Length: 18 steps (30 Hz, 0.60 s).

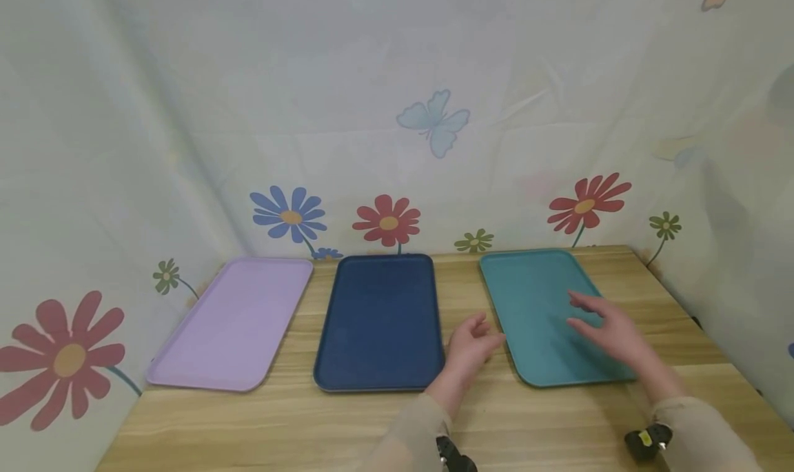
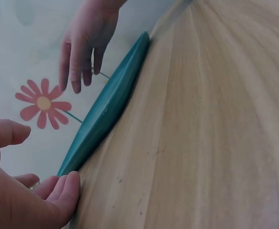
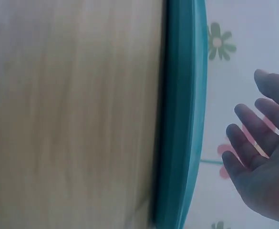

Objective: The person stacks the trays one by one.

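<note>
A teal tray (image 1: 527,306) lies at the right of the wooden table. My right hand (image 1: 611,327) hovers over its right part, fingers apart and loosely bent, holding nothing. In the right wrist view that hand (image 3: 263,152) shows an empty palm beyond the tray's edge (image 3: 182,114). Just off the teal tray's left edge is my left hand (image 1: 469,348), its fingers relaxed and nothing in them. The left wrist view has the left fingertips (image 2: 67,188) overlapping the near end of the teal tray (image 2: 106,107). A dark blue tray (image 1: 381,320) lies to the left of this hand.
At the far left of the table (image 1: 279,424) lies a lilac tray (image 1: 236,320). Behind and beside the table hangs a pale cloth (image 1: 347,79) printed with flowers and butterflies. Dark wrist devices sit on both sleeves.
</note>
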{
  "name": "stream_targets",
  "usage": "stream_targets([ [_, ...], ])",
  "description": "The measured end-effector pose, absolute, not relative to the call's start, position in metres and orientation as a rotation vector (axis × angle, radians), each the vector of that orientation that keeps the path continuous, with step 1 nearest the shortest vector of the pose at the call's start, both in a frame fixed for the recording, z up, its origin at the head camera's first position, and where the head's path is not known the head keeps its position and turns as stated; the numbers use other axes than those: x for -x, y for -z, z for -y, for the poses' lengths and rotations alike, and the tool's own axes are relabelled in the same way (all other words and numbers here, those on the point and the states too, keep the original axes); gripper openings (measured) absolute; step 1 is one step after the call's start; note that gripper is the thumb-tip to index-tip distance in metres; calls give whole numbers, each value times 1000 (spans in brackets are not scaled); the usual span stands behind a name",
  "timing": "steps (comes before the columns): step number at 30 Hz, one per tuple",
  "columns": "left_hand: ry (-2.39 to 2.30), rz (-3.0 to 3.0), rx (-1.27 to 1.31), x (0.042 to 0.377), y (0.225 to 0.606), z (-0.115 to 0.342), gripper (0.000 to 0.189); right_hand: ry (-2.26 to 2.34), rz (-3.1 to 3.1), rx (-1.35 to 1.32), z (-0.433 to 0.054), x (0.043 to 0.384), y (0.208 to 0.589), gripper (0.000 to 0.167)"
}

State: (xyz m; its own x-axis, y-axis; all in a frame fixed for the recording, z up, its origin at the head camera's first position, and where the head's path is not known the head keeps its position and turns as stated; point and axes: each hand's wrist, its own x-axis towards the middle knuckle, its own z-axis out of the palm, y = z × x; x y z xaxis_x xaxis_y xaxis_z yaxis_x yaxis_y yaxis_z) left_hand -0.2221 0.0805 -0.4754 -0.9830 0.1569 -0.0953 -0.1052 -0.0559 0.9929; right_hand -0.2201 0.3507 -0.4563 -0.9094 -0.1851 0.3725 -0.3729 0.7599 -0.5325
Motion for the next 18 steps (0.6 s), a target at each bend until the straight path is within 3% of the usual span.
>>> stream_targets([
  [18,-1987,-2218,-86,217,478,-95,70,-1110,2805,-249,-395,219,457,69],
])
